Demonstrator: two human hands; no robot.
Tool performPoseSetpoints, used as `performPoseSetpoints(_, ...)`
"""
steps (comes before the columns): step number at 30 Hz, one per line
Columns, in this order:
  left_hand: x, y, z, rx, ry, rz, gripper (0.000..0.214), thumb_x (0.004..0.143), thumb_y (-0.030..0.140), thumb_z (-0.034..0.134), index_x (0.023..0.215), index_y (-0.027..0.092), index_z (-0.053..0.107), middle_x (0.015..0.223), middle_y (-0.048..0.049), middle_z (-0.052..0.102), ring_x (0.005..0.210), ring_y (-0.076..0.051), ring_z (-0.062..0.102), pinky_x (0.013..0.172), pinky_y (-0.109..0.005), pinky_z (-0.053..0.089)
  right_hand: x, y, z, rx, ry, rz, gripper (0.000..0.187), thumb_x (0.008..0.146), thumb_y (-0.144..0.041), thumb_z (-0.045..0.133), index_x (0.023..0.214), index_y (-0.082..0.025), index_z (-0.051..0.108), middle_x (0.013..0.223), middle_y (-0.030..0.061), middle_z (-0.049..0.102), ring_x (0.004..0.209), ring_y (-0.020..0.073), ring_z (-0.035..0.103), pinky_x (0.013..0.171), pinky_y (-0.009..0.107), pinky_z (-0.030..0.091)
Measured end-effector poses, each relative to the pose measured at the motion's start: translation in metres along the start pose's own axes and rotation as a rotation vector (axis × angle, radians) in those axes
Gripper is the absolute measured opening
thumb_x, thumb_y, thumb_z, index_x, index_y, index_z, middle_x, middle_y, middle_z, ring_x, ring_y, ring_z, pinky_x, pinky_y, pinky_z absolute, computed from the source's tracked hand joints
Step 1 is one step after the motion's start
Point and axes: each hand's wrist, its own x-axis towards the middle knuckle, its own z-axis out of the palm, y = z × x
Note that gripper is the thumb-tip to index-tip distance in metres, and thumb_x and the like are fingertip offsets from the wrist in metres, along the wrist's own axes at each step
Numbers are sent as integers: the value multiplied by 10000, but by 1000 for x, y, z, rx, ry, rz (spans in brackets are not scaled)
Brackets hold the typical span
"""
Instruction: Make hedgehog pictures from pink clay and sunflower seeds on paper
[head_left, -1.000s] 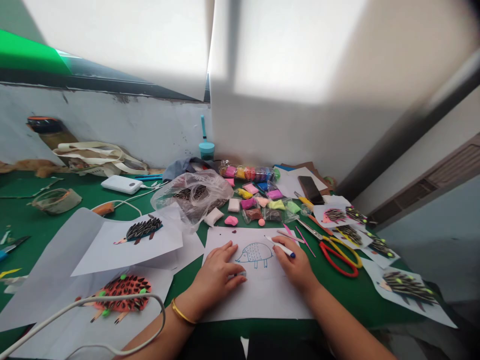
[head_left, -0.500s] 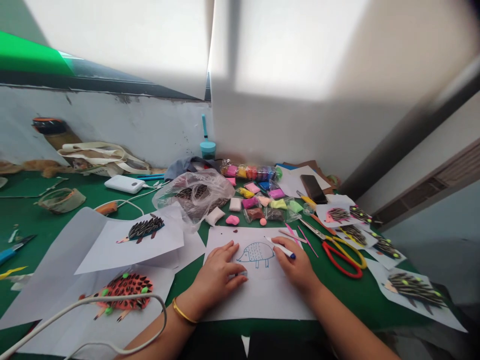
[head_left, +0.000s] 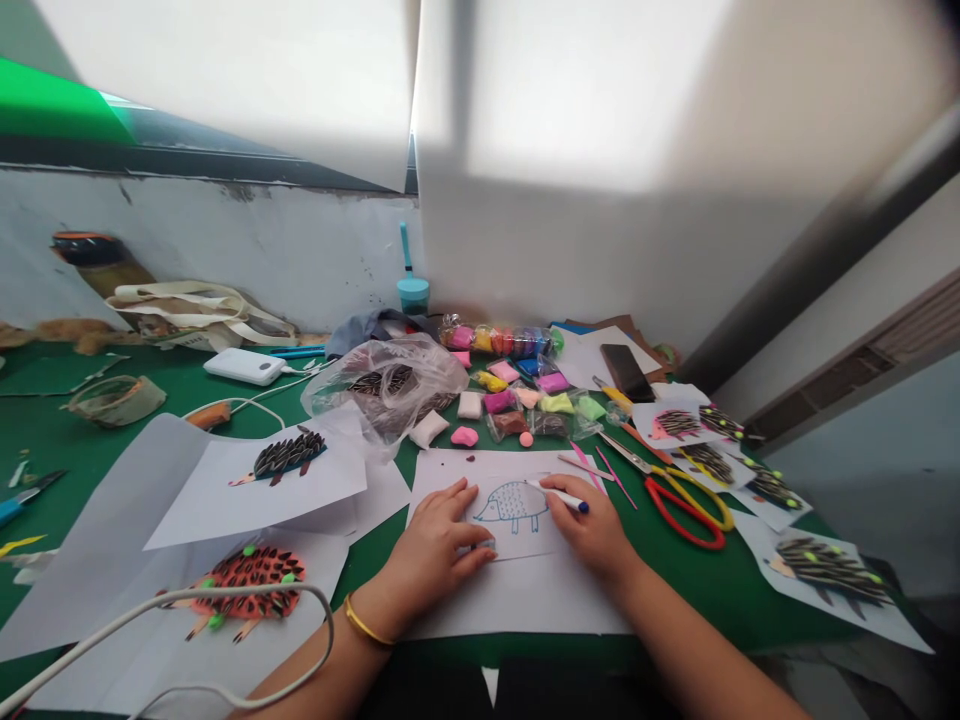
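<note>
A white sheet of paper point(head_left: 525, 605) lies in front of me, with a blue outline drawing of a hedgehog point(head_left: 513, 505) on it. Short dashes fill much of the hedgehog's back. My right hand point(head_left: 589, 525) grips a white marker point(head_left: 561, 492) with a dark blue end, its tip at the upper right of the hedgehog's back. Left of the drawing, my left hand point(head_left: 442, 535) rests on the sheet with fingers apart. Something small and bluish shows by its thumb and finger; I cannot make out what it is.
Red-and-yellow scissors point(head_left: 686, 510) lie to the right, near finished hedgehog pictures point(head_left: 821, 575). Colourful clay packets point(head_left: 501, 402) and a plastic bag of seeds point(head_left: 390, 385) sit behind the sheet. A white cable point(head_left: 97, 640) crosses the papers on the left.
The marker tip has shifted slightly down and left on the hedgehog's back, still in my right hand. My left hand stays in place on the paper. The view has tilted slightly.
</note>
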Motion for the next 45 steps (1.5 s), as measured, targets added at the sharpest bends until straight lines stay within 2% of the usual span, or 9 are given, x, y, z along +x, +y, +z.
performPoseSetpoints(5, 1, 1, 0, -6, 7, 4, 147, 835, 334, 701, 969, 310, 757, 1399, -100, 533, 1343, -357, 416, 1056, -564, 359, -1, 1, 2, 19, -22, 46, 217, 867, -334, 566, 972, -198, 700, 1006, 83, 723, 969, 232, 675, 880, 365, 556)
performPoseSetpoints(15, 0, 1, 0, -12, -1, -8, 160, 826, 337, 710, 977, 315, 758, 1406, -106, 527, 1345, -359, 413, 1059, -564, 355, 0, 2, 2, 17, -55, 30, 220, 876, -329, 562, 986, -196, 698, 1028, 87, 723, 1005, 233, 667, 919, 374, 538)
performPoseSetpoints(28, 1, 1, -1, -4, -15, -19, 162, 824, 334, 712, 979, 317, 758, 1411, -98, 524, 1344, -367, 413, 1062, -564, 355, -2, 1, 1, 65, -32, 60, 193, 869, -326, 554, 937, -206, 690, 963, 68, 715, 909, 222, 675, 833, 337, 554)
performPoseSetpoints(35, 1, 2, -2, -1, -4, -9, 155, 821, 331, 714, 967, 314, 760, 1403, -97, 533, 1337, -361, 424, 1056, -552, 370, -1, 1, 2, 54, -57, 66, 200, 871, -329, 555, 957, -207, 689, 995, 70, 714, 961, 227, 663, 866, 340, 536)
performPoseSetpoints(45, 0, 1, 0, -2, 6, -3, 152, 817, 322, 719, 962, 309, 761, 1401, -101, 533, 1336, -363, 424, 1050, -562, 374, -2, 2, 0, 69, -62, 96, 196, 872, -335, 547, 924, -203, 681, 931, 66, 715, 880, 223, 674, 818, 327, 540)
